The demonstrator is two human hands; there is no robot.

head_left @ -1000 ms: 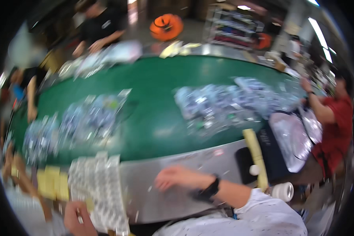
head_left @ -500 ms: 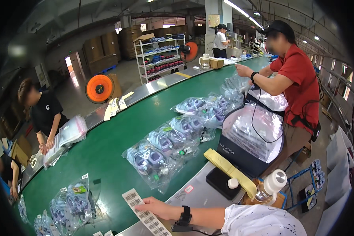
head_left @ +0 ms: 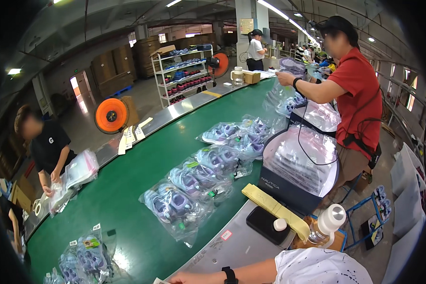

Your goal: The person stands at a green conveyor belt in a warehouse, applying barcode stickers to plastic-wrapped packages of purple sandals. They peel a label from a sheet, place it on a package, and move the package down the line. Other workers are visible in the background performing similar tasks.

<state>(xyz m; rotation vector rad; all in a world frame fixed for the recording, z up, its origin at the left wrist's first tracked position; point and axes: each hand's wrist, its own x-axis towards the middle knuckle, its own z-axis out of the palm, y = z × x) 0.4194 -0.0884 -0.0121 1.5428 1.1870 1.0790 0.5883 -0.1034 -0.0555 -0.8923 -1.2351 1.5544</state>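
At the lower edge, my right hand [head_left: 191, 278] is only partly in view. It is closed on a white sheet of barcode labels [head_left: 160, 281], of which just a corner shows. A dark band [head_left: 230, 274] circles that wrist. My left hand is out of view. Ahead on the green belt [head_left: 128, 189] lie several clear bags with light blue and purple shoes, the closest being a bagged pair [head_left: 173, 203]. More bagged shoes [head_left: 91, 253] sit at the lower left.
A metal ledge [head_left: 232, 248] beside me holds a black case [head_left: 267, 225], a yellow strip [head_left: 277, 210] and a clear bottle [head_left: 324, 225]. Behind them stands a dark box of plastic bags [head_left: 300, 161]. A person in red [head_left: 357, 80] works there; another in black [head_left: 52, 144] stands across.
My right hand and the label sheet have dropped toward the lower edge, nearly out of view. The person in red now has a purple shoe near the hands.
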